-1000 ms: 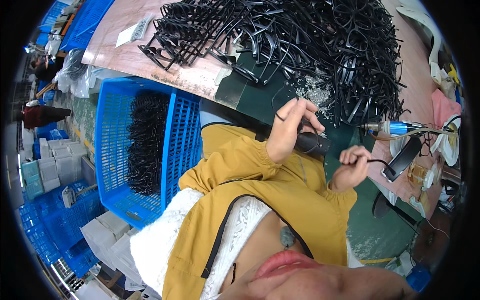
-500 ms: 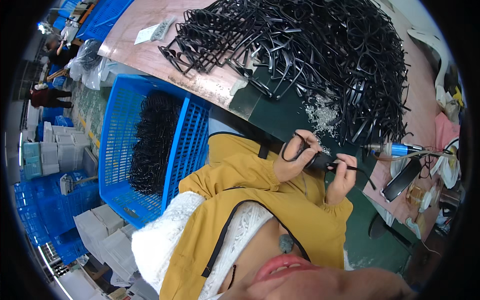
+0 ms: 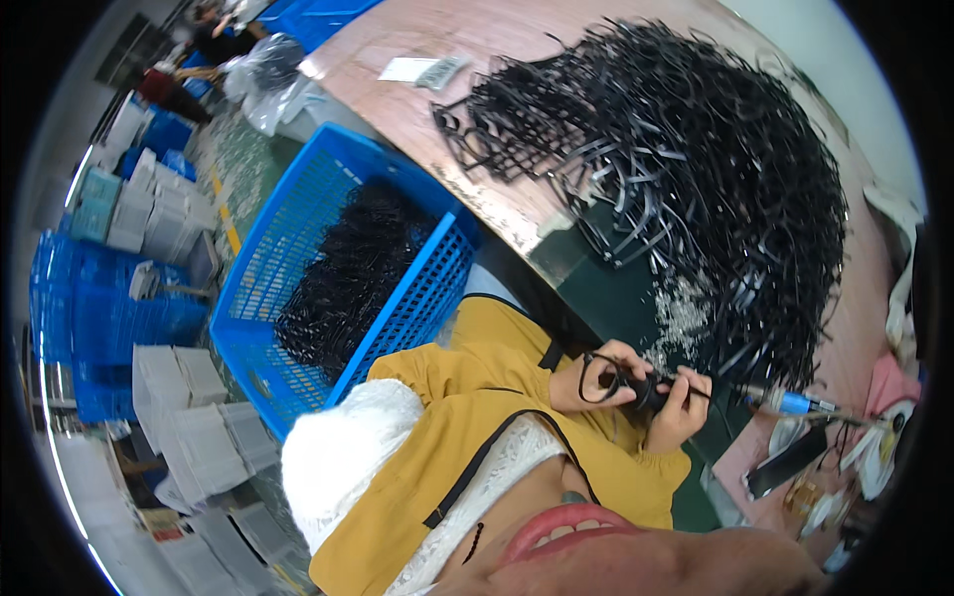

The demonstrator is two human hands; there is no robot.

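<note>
I've 2 hands R of 1 blue basket [image 3: 412, 310]: L hand [image 3: 623, 360] grips 1 black glasses frame [image 3: 582, 378], R hand [image 3: 678, 415] pinches 1 thin dark piece [image 3: 700, 393] next to it; can't tell if joined. Past basket, tabletop [image 3: 502, 211] w/ 1 pile of black frames [image 3: 715, 179], approx. dozens, 1 heap of clear bits [image 3: 683, 316], 1 small bag [image 3: 443, 73].

Black eyeglass frame [image 3: 583, 379] and slim black temple piece [image 3: 700, 393], near each other.
The frame sits tilted in the left hand [image 3: 624, 358], one rounded rim exposed; the temple's end protrudes from the right hand's [image 3: 678, 412] fingers.
</note>
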